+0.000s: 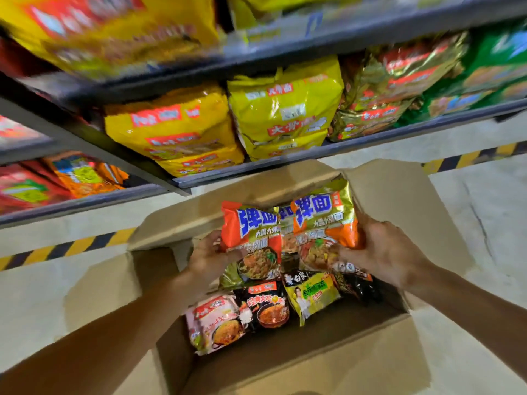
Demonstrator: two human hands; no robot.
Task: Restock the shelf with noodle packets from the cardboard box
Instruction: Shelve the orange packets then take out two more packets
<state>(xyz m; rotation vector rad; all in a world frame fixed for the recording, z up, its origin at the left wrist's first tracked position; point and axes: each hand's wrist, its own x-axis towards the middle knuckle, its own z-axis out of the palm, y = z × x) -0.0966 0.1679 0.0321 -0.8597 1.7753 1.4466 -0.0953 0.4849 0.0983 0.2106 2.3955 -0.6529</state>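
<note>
Over the box [285, 366], both hands lift orange packets. The left hand [209, 256] grips the left packet [252, 238] by its outer edge, thumb on the front; the right hand [382, 252] curls round the right packet's [325, 226] outer edge. A third packet of the same kind seems wedged between them, just above the box's middle, held by squeeze alone as far as I can tell.

That is the weak point: if either hand eases its inward press on the way to the shelf [285, 172] beyond the box's far flap, the middle packet could drop back inside, or onto the floor [470, 223] right of the box.

The slick film may also slide under edge-only grips. Yellow bags [285, 109] already crowd the shelf beyond the box, so forcing packets in might crush noodles. A pink packet [214, 323], a black one [265, 306] and a green one [312, 292] lie inside the box, below the hands.
</note>
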